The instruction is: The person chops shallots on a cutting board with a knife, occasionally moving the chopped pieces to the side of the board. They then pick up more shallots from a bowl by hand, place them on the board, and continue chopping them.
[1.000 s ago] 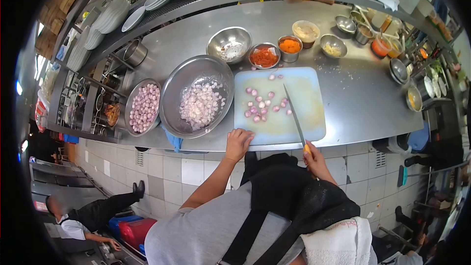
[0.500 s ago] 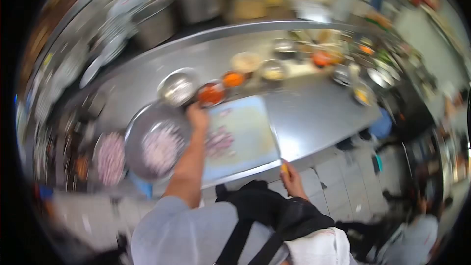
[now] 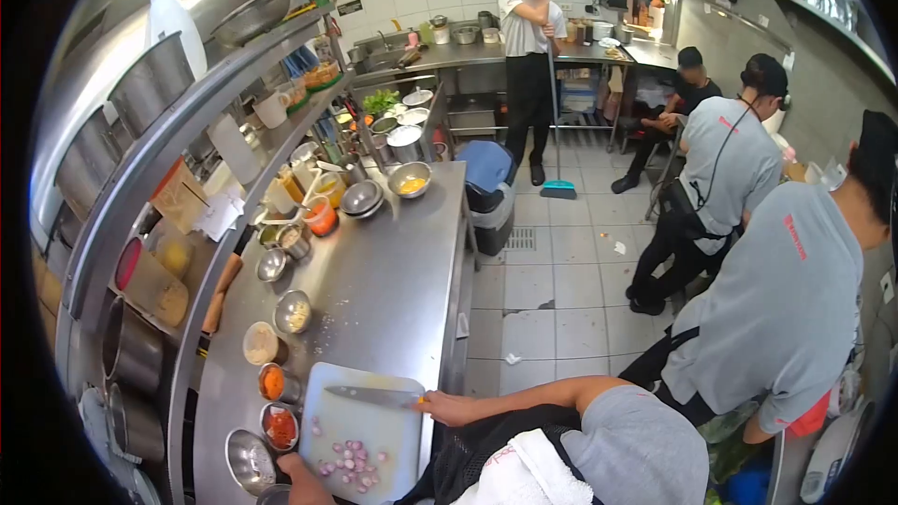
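My right hand is closed around the orange-yellow handle of a knife. The knife's blade extends left over the top of a pale cutting board. Several pieces of peeled shallot or small red onion are scattered on the lower part of that board. My left hand is at the board's left edge, close to a metal bowl of chopped red food and an empty-looking steel bowl. Its fingers are too small and partly hidden to show a grip.
Small containers of orange food and pale food line the steel counter. A shelf rail runs along the left. A lidded bin stands past the counter. Co-workers are at the right; another person holds a broom.
My view has swung up and to the right, bringing the room and co-workers into sight. The knife blade now shows clearly over the board. The large bowl of onions has left the view.
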A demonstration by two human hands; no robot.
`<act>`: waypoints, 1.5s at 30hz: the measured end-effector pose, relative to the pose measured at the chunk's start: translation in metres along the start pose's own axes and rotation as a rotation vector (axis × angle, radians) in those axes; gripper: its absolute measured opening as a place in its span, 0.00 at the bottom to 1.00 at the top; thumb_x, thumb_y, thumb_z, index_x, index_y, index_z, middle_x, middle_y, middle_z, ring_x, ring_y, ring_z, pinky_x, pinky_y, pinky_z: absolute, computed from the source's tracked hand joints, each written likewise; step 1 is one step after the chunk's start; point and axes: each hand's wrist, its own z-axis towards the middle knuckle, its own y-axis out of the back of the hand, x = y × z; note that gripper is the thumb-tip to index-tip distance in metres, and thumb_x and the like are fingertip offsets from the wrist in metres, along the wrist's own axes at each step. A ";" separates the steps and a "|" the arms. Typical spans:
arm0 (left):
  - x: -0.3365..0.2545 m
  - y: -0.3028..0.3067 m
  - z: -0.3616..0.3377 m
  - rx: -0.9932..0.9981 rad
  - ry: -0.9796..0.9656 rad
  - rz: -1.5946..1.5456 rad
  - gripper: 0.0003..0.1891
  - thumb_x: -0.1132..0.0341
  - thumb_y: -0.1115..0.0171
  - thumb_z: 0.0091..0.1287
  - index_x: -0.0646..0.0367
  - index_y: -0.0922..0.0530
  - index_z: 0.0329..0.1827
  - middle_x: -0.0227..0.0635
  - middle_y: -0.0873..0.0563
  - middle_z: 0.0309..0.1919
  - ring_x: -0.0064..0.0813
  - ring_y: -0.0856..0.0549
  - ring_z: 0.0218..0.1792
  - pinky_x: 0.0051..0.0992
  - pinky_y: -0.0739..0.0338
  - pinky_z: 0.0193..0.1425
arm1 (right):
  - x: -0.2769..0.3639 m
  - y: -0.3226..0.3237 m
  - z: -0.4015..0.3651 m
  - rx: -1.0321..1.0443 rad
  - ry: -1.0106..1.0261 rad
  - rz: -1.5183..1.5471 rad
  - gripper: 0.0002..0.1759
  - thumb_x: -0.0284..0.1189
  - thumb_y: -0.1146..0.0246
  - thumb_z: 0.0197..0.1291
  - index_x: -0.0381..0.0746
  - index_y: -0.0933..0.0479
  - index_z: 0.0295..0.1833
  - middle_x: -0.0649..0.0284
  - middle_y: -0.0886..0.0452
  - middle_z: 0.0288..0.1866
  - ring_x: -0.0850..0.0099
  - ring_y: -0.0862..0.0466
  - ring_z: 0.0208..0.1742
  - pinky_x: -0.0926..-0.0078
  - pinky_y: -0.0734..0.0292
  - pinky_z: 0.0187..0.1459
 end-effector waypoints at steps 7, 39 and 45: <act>0.017 -0.002 0.011 0.002 0.083 -0.075 0.14 0.64 0.28 0.70 0.72 0.12 0.44 0.59 0.06 0.47 0.56 0.06 0.54 0.48 0.12 0.62 | -0.044 0.142 0.020 -0.527 -0.036 0.320 0.45 0.38 0.31 0.78 0.46 0.45 0.93 0.49 0.33 0.89 0.49 0.34 0.90 0.50 0.30 0.82; -0.009 0.035 -0.152 -0.163 -0.443 -0.243 0.22 0.64 0.26 0.66 0.60 0.11 0.63 0.51 0.13 0.63 0.55 0.15 0.66 0.49 0.22 0.75 | -0.006 0.020 0.074 0.244 0.091 0.017 0.40 0.31 0.29 0.68 0.42 0.31 0.85 0.39 0.19 0.61 0.38 0.15 0.61 0.47 0.17 0.64; -0.055 -0.005 -0.160 -0.092 -0.496 -0.174 0.34 0.49 0.23 0.68 0.59 0.18 0.73 0.50 0.20 0.74 0.55 0.24 0.76 0.58 0.37 0.86 | -0.035 0.022 0.039 0.065 0.027 0.292 0.35 0.28 0.33 0.70 0.41 0.29 0.82 0.41 0.12 0.52 0.43 0.11 0.52 0.52 0.15 0.58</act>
